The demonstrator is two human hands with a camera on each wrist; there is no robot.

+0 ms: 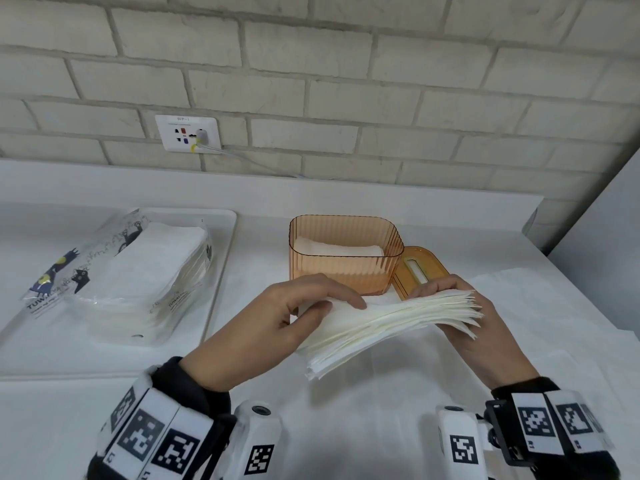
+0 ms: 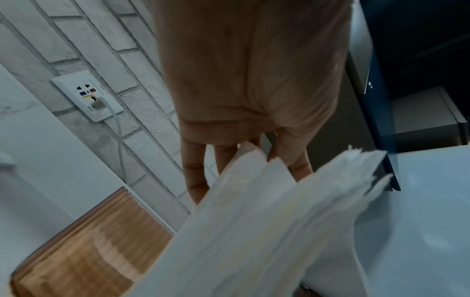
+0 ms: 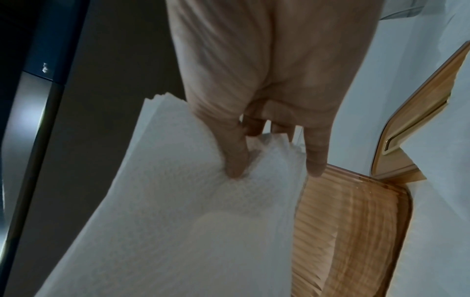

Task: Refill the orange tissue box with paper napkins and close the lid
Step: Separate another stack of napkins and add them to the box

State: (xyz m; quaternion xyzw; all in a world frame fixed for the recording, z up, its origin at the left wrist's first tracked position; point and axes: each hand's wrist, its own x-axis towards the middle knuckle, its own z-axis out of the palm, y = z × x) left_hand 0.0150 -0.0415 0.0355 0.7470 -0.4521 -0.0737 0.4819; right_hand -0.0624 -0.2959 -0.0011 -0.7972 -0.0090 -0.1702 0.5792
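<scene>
A ribbed orange tissue box (image 1: 346, 268) stands open on the white counter, with a few napkins low inside it. Its orange lid (image 1: 420, 268) lies flat just right of the box, slot upward. In front of the box I hold a thick stack of white paper napkins (image 1: 388, 323) above the counter. My left hand (image 1: 304, 313) grips the stack's left end, thumb underneath. My right hand (image 1: 460, 306) grips the fanned right end. The stack (image 2: 267, 221) fills the left wrist view beside the box (image 2: 84, 245). The right wrist view shows the stack (image 3: 178, 201), the box (image 3: 356, 231) and the lid (image 3: 417, 124).
A white tray (image 1: 221, 271) at the left holds an opened plastic pack of napkins (image 1: 138, 275). A loose white sheet (image 1: 540, 306) lies on the counter at the right. A brick wall with a socket plate (image 1: 188, 133) and cable runs behind. A dark cabinet (image 2: 419, 60) stands right.
</scene>
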